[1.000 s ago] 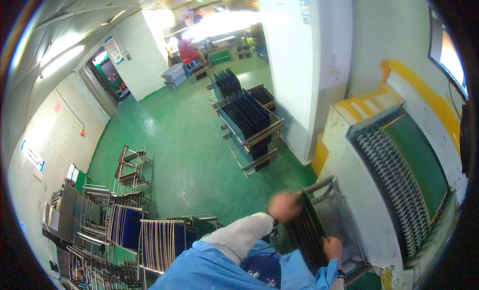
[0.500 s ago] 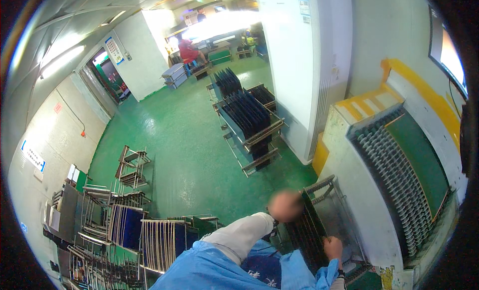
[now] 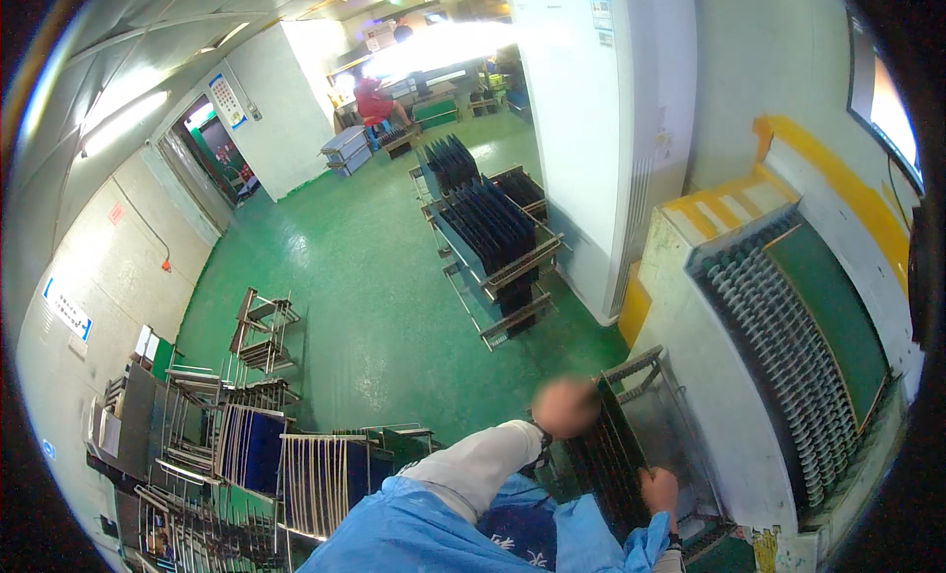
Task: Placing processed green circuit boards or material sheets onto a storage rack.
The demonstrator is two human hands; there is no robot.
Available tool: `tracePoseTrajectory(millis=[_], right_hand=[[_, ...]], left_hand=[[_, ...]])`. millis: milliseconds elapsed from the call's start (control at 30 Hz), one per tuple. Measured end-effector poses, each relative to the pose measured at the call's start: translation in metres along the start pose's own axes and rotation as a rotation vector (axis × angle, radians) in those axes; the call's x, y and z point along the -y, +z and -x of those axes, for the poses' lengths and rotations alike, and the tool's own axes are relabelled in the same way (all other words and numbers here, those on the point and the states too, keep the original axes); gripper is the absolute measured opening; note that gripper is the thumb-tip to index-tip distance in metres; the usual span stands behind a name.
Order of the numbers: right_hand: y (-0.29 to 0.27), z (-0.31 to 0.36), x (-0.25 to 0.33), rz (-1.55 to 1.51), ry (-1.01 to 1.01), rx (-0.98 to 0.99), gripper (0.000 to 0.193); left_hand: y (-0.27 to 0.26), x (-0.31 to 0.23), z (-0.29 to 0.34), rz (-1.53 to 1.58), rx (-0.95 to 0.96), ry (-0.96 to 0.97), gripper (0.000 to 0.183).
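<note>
A dark, thin panel with fine lines across it (image 3: 609, 460) stands at a slant in front of me, by a metal slotted rack (image 3: 636, 368). My left hand (image 3: 565, 407) is at its upper left edge, too blurred for its fingers to be read. Lower down on the opposite side, my right hand (image 3: 658, 491) has its fingers curled closed around the panel's edge. How many panels stand together there, I cannot tell.
Right of me, a machine with rows of rollers (image 3: 778, 346) carries a green board (image 3: 830, 312). Ahead stands a rack of dark panels (image 3: 488, 228) beside a tall white cabinet (image 3: 572, 110). Metal racks (image 3: 315, 479) crowd the lower left. A person in red (image 3: 372, 100) sits far off.
Both hands stay at the dark panel, almost unmoved. The far person in red has shifted posture slightly.
</note>
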State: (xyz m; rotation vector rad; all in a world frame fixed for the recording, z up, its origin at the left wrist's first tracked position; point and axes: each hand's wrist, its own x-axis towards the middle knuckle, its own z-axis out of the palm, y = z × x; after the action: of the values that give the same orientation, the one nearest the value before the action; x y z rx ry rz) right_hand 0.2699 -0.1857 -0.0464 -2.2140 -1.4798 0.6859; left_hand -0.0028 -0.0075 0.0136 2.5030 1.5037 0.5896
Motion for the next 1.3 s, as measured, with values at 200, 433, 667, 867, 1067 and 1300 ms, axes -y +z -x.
tracePoseTrajectory(millis=[200, 433, 667, 867, 1067, 1300], right_hand=[[0.004, -0.002, -0.005, 0.003, 0.012, 0.006, 0.037], [0.001, -0.001, 0.002, 0.008, 0.008, 0.001, 0.038], [0.0, -0.001, 0.001, -0.008, 0.023, 0.011, 0.039], [0.003, 0.0, -0.003, -0.014, 0.0, -0.014, 0.039], [-0.001, 0.0, 0.001, -0.03, 0.034, 0.02, 0.038], [-0.003, -0.001, 0.004, 0.001, 0.044, 0.038, 0.039]], left_hand=[[-0.001, 0.0, 0.0, -0.002, -0.007, 0.002, 0.063], [0.003, 0.003, 0.001, 0.007, -0.014, 0.003, 0.064], [0.0, 0.0, 0.0, 0.01, 0.002, -0.001, 0.063], [0.001, 0.002, 0.0, -0.005, 0.03, -0.016, 0.062], [0.001, 0.003, 0.0, 0.011, 0.039, -0.02, 0.06], [0.001, 0.002, 0.0, 0.025, 0.065, -0.035, 0.06]])
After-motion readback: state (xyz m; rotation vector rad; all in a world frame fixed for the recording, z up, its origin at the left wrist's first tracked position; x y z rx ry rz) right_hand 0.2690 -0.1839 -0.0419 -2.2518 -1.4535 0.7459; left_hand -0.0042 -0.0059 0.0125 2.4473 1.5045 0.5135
